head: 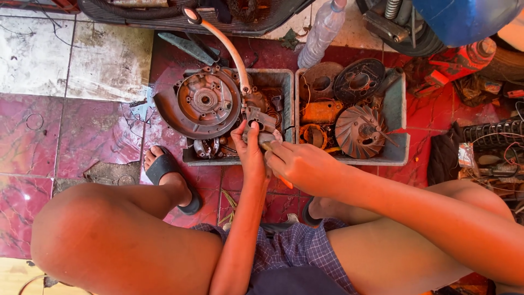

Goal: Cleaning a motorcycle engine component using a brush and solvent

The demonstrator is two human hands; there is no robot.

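The engine housing (204, 104) lies tilted across the rim of the left tray (284, 82), half over the red tiles, its curved handle (229, 49) reaching up and away. It looks poorly seated; a hard push on the part beside it could tip it off the rim onto the person's sandalled foot (169, 177) just below.

The right tray (401, 109) is crowded with loose parts, a finned flywheel (357, 131) among them, and a plastic bottle (323, 33) leans above it, liable to topple if the tray is jostled.

The left hand (250, 150) is closed around a small metal part (261, 121) at the housing's right edge, over the left tray. The right hand (303, 164) is shut on a tool with an orange grip (286, 182), its tip hidden between the hands. The fingers sit almost touching, so a slip of the tool would likely strike the left thumb, or drop a small piece into the clutter below.
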